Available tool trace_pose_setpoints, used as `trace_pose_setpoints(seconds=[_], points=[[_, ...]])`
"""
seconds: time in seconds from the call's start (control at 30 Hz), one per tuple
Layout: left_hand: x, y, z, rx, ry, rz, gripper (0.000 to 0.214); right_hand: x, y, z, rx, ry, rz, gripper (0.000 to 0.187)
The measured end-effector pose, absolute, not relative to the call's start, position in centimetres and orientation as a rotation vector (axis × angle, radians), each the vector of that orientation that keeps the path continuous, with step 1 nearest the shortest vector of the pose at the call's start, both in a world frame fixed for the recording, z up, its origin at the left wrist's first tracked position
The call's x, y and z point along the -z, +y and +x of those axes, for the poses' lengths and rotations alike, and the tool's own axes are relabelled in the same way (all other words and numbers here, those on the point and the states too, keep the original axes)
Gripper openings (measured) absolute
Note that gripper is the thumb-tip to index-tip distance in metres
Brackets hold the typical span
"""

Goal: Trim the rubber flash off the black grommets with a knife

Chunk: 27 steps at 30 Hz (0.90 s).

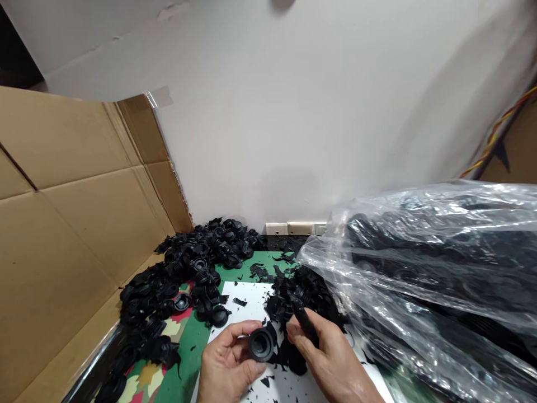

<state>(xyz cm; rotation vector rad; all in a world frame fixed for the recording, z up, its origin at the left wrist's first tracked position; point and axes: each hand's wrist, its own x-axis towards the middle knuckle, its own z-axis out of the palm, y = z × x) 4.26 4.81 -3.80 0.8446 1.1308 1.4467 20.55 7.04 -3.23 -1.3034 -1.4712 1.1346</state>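
My left hand (229,364) pinches a round black rubber part (260,343) between thumb and fingers, its open side facing me. My right hand (329,358) is closed around a slim black tool (302,320), whose tip points up and left, close beside the rubber part. Both hands hover over a white sheet (251,296) strewn with black rubber scraps (289,358).
A heap of black rubber parts (184,274) covers the green patterned mat (184,369) to the left. A cardboard flap (71,212) stands at the far left. A clear plastic bag (428,268) full of black parts fills the right. A white wall (293,112) is behind.
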Motion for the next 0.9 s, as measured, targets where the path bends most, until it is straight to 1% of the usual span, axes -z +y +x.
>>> trace_pose_setpoints(seconds=[0.1, 0.17, 0.43, 0.6, 0.73, 0.9], points=[[4.1, 4.9, 4.2, -1.468, 1.136, 0.848, 0.037, 3.2, 7.0, 20.4, -1.155, -1.445, -1.252, 0.019], [4.2, 4.9, 4.2, -1.465, 1.154, 0.868, 0.036, 2.9, 6.9, 20.3, -1.197, -1.423, -1.225, 0.018], [4.3, 4.8, 4.4, -1.467, 1.178, 0.912, 0.034, 2.7, 6.1, 19.3, -1.409, -1.455, -1.13, 0.022], [4.4, 5.0, 4.2, -1.47, 1.245, 1.046, 0.035, 2.9, 5.9, 18.5, -1.269, -1.62, -1.199, 0.021], [4.6, 5.1, 3.8, -1.473, 1.305, 1.359, 0.037, 2.7, 5.9, 18.4, -1.141, -1.76, -1.24, 0.018], [5.5, 5.1, 3.1, -1.459, 1.334, 1.652, 0.043, 2.2, 5.8, 18.5, -1.013, -1.9, -1.343, 0.02]])
